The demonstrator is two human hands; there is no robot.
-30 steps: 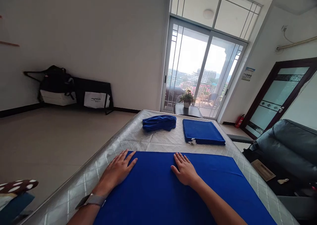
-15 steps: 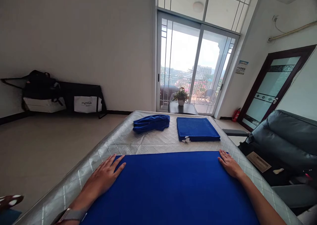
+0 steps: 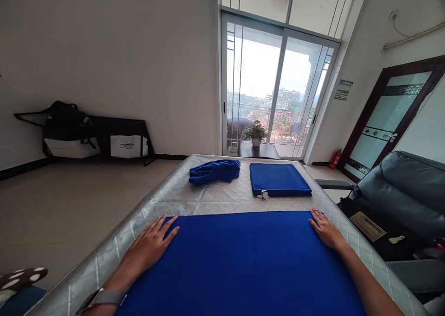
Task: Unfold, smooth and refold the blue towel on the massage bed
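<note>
Left hand [image 3: 149, 244] and right hand [image 3: 326, 230] flat, palms down, well apart.
The left thumb [image 3: 172, 235] splays from the fingers; the right fingers [image 3: 319, 215] lie close together, thumb pointing inward. Left arm [image 3: 120, 280] and right arm [image 3: 361, 276] slant inward from below, the right showing more.

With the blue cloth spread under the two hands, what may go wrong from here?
Creasing: the left hand and right hand rest near the far corners of the spread cloth, so uneven pulling might wrinkle it.
Bumping: the folded blue stack lies just beyond the cloth's far edge, so a forward push could disturb it.
Snagging: the wristband sits close to the cloth's left edge and might catch it.
</note>
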